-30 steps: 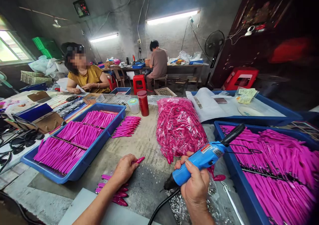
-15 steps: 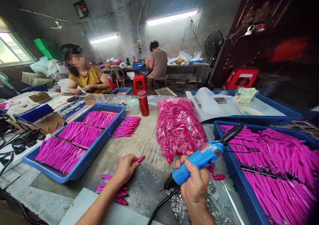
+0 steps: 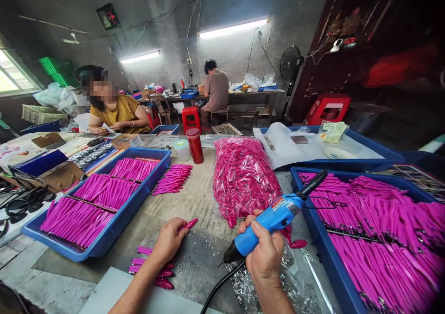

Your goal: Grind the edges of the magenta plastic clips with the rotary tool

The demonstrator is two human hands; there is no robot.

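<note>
My left hand (image 3: 171, 238) is closed on a glossy pink piece (image 3: 191, 223), whose pointed end sticks out past the fingertips over the dark mat. My right hand (image 3: 264, 253) wraps round a blue electric screwdriver (image 3: 266, 226), its black nose pointing down and left, with a thin bit just above the mat. Small metal rings (image 3: 206, 240) lie scattered between the hands. Several pink pieces (image 3: 165, 282) lie beside and under my left forearm. A clear bag of pink pieces (image 3: 245, 179) stands behind the screwdriver.
Blue trays of pink parts stand left (image 3: 86, 253) and right (image 3: 333, 263). A red canister (image 3: 195, 146) and a lidded tub (image 3: 182, 150) stand at the back. More pink pieces (image 3: 173, 179) lie in a row. Two people (image 3: 116, 114) sit beyond. A black cord (image 3: 215, 288) crosses the front.
The whole view has shifted a little, with most things now slightly further left. Both hands keep their holds on the pink piece and the screwdriver.
</note>
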